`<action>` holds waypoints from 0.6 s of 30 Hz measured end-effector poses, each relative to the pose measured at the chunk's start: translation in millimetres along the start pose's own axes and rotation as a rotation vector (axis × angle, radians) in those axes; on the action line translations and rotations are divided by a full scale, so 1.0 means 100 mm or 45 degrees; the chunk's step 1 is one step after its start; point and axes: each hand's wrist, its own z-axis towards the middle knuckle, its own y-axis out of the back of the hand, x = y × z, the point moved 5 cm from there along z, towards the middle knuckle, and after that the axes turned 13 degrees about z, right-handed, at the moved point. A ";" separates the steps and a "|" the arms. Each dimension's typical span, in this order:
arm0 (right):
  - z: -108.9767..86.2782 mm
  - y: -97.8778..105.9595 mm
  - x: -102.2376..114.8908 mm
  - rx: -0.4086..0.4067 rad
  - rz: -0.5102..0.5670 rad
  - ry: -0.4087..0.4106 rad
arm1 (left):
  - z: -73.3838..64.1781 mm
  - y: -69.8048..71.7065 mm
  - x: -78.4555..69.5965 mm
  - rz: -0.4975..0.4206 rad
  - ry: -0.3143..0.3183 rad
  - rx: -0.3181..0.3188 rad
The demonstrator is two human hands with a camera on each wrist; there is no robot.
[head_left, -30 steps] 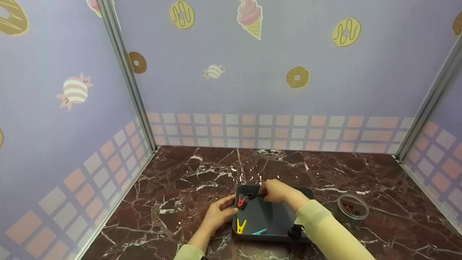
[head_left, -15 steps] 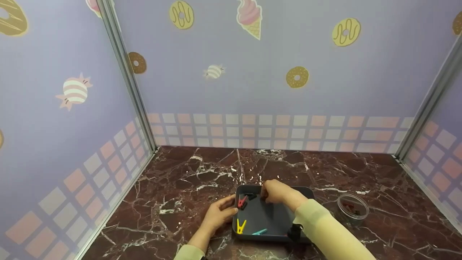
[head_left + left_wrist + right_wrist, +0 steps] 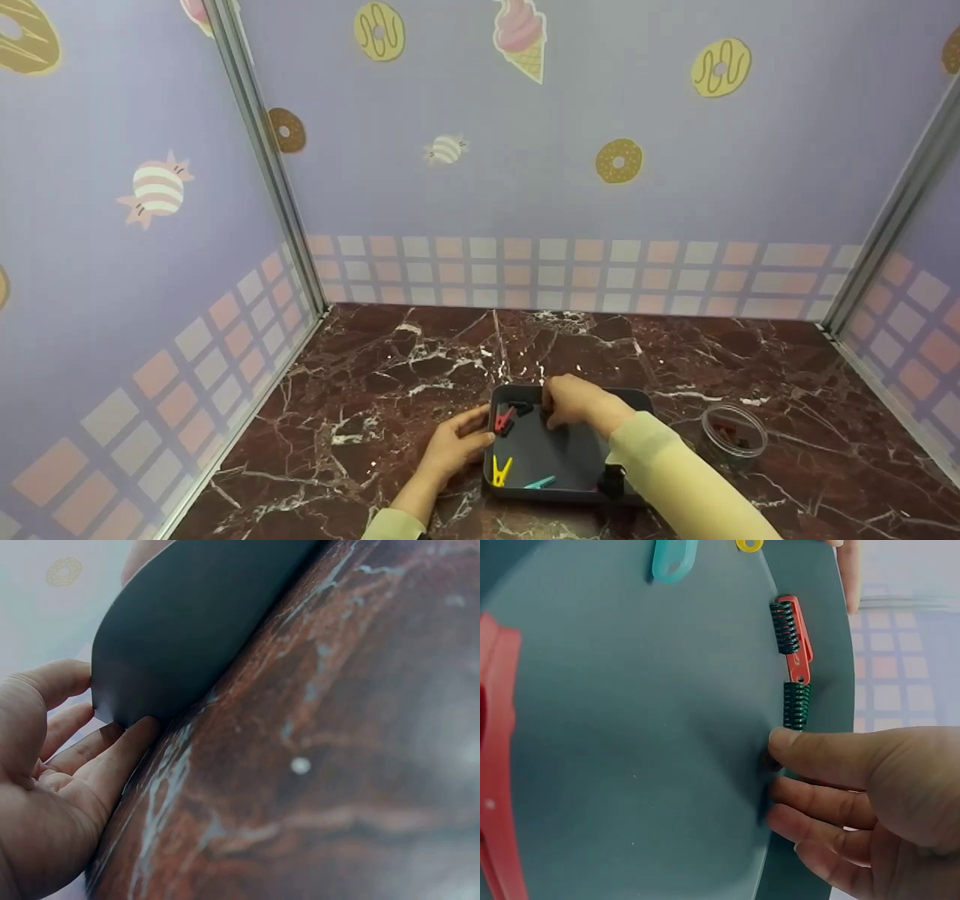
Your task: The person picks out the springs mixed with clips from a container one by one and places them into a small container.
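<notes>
A dark grey tray [image 3: 570,457] sits on the marble table near me. My left hand [image 3: 454,442] grips its left rim, thumb on top and fingers against the wall [image 3: 112,757]. My right hand [image 3: 574,401] reaches into the tray's far part, its fingertips [image 3: 780,742] touching the tray floor [image 3: 630,727] with nothing held that I can see. Just left of it lie a red clip [image 3: 502,418] and a dark clip [image 3: 522,409]. The right wrist view shows the red clip [image 3: 799,634] with a green spring and a second green spring [image 3: 796,705] beside my fingers.
A yellow clip [image 3: 500,470] and a teal clip [image 3: 540,482] lie at the tray's near edge. A clear jar [image 3: 731,435] with dark pieces inside stands to the right. Patterned walls close in the left, back and right sides of the marble top [image 3: 390,360].
My right hand has let go of the dark clip, which now lies beside the red one, and has drawn back slightly to the right. The left hand has kept its hold.
</notes>
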 end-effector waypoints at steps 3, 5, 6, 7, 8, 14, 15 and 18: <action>0.01 -0.01 0.00 0.012 -0.043 0.034 | 0.00 -0.01 0.00 -0.004 -0.001 -0.001; 0.01 -0.02 0.00 0.018 -0.071 0.059 | 0.00 -0.01 0.00 -0.009 0.001 -0.002; 0.01 -0.02 0.00 0.023 -0.079 0.068 | 0.00 -0.01 0.00 -0.009 -0.001 -0.003; 0.01 -0.02 0.00 0.027 -0.081 0.076 | 0.00 -0.01 0.00 -0.014 0.002 -0.002; 0.00 -0.02 0.00 0.032 -0.081 0.080 | 0.00 -0.01 0.00 -0.018 0.006 0.000; -0.04 0.00 0.00 0.052 -0.038 0.078 | 0.00 -0.01 0.00 -0.018 0.013 0.002; -0.05 0.01 -0.01 0.056 -0.030 0.075 | 0.00 -0.01 0.00 -0.013 0.012 0.000; -0.06 0.03 -0.03 0.053 -0.012 0.067 | 0.01 0.00 0.00 -0.020 0.009 0.000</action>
